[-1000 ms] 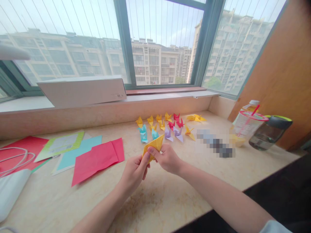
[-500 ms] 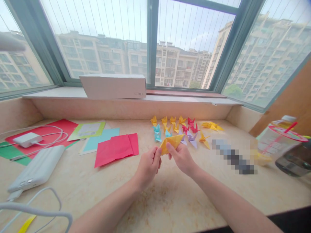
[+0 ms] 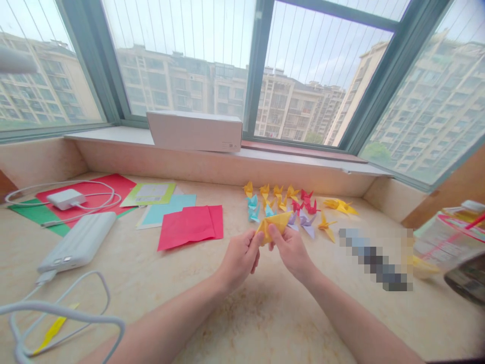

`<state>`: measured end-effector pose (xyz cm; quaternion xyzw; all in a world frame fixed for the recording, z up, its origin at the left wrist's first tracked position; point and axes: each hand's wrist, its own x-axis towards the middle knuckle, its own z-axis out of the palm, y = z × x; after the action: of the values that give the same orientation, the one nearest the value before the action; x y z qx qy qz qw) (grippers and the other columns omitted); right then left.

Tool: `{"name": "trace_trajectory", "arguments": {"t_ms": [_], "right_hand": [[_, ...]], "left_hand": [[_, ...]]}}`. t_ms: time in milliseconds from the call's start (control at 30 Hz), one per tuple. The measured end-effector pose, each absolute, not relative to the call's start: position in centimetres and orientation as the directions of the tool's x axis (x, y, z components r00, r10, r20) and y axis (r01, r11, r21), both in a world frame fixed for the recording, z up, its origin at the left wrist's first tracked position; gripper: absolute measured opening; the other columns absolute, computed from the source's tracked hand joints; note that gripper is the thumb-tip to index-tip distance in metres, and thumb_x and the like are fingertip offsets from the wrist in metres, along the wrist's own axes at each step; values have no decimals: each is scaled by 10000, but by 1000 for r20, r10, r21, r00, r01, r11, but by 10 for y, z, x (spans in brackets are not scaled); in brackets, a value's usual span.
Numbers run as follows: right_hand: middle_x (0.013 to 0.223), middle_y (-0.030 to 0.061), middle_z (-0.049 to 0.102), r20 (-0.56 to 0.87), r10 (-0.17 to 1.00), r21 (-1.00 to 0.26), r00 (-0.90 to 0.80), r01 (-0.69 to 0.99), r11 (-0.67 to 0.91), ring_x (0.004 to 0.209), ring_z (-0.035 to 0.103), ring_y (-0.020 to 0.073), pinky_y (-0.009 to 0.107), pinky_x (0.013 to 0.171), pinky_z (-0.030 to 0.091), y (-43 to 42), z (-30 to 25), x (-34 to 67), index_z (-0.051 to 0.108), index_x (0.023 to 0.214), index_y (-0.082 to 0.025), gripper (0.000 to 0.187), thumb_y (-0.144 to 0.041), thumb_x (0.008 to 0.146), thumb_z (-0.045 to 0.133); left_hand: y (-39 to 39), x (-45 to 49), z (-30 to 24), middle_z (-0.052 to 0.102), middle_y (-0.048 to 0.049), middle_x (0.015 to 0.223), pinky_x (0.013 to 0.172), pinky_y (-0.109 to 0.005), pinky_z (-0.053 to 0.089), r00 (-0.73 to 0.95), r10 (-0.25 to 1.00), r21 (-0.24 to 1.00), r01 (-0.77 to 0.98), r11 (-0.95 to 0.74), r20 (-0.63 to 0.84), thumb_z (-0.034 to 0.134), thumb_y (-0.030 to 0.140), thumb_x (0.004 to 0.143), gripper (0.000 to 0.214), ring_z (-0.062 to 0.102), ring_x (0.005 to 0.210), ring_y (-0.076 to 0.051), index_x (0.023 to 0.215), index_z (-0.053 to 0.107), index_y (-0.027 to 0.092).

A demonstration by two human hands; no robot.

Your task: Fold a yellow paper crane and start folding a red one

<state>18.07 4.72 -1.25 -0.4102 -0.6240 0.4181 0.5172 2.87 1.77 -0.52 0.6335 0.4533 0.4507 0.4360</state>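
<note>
A piece of folded yellow origami paper (image 3: pixel 279 222) is held up above the table between both hands. My left hand (image 3: pixel 240 255) pinches its lower left end between thumb and fingers. On its right part, my right hand (image 3: pixel 293 247) presses the thumb on the near face, with the fingers behind and partly hidden. Just beyond the hands stand several small paper cranes in rows: yellow ones (image 3: pixel 278 190), red ones (image 3: pixel 311 207), light blue ones (image 3: pixel 253 215) and purple ones (image 3: pixel 307 222). One yellow crane (image 3: pixel 326 226) sits apart at the right of the purple ones.
Left of the hands lie red paper sheets (image 3: pixel 185 230), blue paper (image 3: pixel 172 210) and a yellow-green packet (image 3: pixel 149 193). A white power bank (image 3: pixel 78 241), charger (image 3: pixel 66 198) and cables are farther left. More folded yellow paper (image 3: pixel 341 206), a blurred-out object (image 3: pixel 375 258) and a plastic cup (image 3: pixel 447 235) are at right.
The camera view has turned and tilted slightly, so most things appear shifted to the right. Both hands keep their hold on the yellow paper, with little change in grip.
</note>
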Motion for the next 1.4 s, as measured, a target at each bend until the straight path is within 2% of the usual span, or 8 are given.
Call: {"name": "trace_trajectory", "arguments": {"t_ms": [100, 200, 300, 600, 733, 833, 1233, 1400], "right_hand": [[823, 37, 661, 335, 925, -940, -178, 1, 340, 653, 609, 145, 265, 608, 485, 53, -11, 187, 643, 1014, -175, 408, -537, 826, 657], [1101, 67, 644, 357, 919, -934, -169, -80, 348, 819, 669, 177, 310, 741, 527, 55, -9, 188, 421, 1364, -267, 754, -453, 730, 784], [1062, 59, 667, 367, 921, -927, -130, -133, 350, 872, 677, 196, 351, 809, 533, 51, -7, 186, 291, 1447, -285, 833, -420, 768, 754], [859, 7, 711, 409, 912, -898, 26, -169, 407, 792, 699, 182, 319, 729, 548, 49, -4, 183, 282, 1429, -277, 695, -340, 851, 663], [867, 18, 714, 444, 895, -887, 36, -124, 445, 786, 696, 179, 308, 717, 544, 49, -4, 184, 495, 1195, -251, 377, -339, 863, 652], [901, 54, 717, 443, 894, -895, 65, -22, 445, 844, 691, 198, 326, 762, 546, 50, -5, 186, 613, 988, -202, 217, -367, 854, 658], [1046, 97, 711, 420, 906, -901, -57, 93, 424, 850, 671, 212, 358, 775, 563, 51, -11, 190, 659, 1184, -203, 402, -416, 844, 661], [1121, 102, 648, 501, 864, -838, -56, 216, 501, 915, 644, 214, 361, 785, 562, 50, -9, 190, 662, 1210, -232, 375, -394, 875, 619]], "left_hand": [[21, 27, -5, 424, 84, 364, 376, -190, 257, 111, 979, 970, 159, -185, 169, 374, 583, 937, 462, 381, 308, -83, 712, 485, 195], [23, 27, -6, 419, 87, 359, 365, -190, 247, 98, 982, 974, 141, -175, 162, 390, 597, 926, 465, 381, 302, -86, 711, 483, 195], [24, 27, -8, 424, 89, 368, 360, -185, 238, 139, 978, 978, 119, -172, 155, 424, 578, 921, 438, 375, 302, -82, 731, 492, 189], [23, 28, -14, 532, 54, 565, 372, -169, 345, 201, 960, 969, 111, -221, 196, 460, 540, 921, 388, 490, 369, -71, 840, 536, 168], [24, 28, -13, 629, -1, 761, 385, -182, 397, 173, 956, 965, 65, -252, 238, 530, 493, 902, 435, 565, 424, -83, 1186, 518, 164], [26, 27, -12, 663, -43, 844, 394, -188, 417, 179, 951, 962, 58, -266, 253, 526, 478, 910, 473, 595, 458, -91, 1255, 510, 156], [29, 26, -13, 617, 5, 613, 408, -204, 444, 142, 958, 968, -27, -249, 250, 445, 492, 948, 497, 624, 467, -137, 1263, 551, 122], [29, 27, -11, 664, -40, 789, 394, -206, 444, 127, 963, 970, -80, -229, 237, 480, 491, 929, 503, 635, 470, -127, 1277, 520, 130]]}}
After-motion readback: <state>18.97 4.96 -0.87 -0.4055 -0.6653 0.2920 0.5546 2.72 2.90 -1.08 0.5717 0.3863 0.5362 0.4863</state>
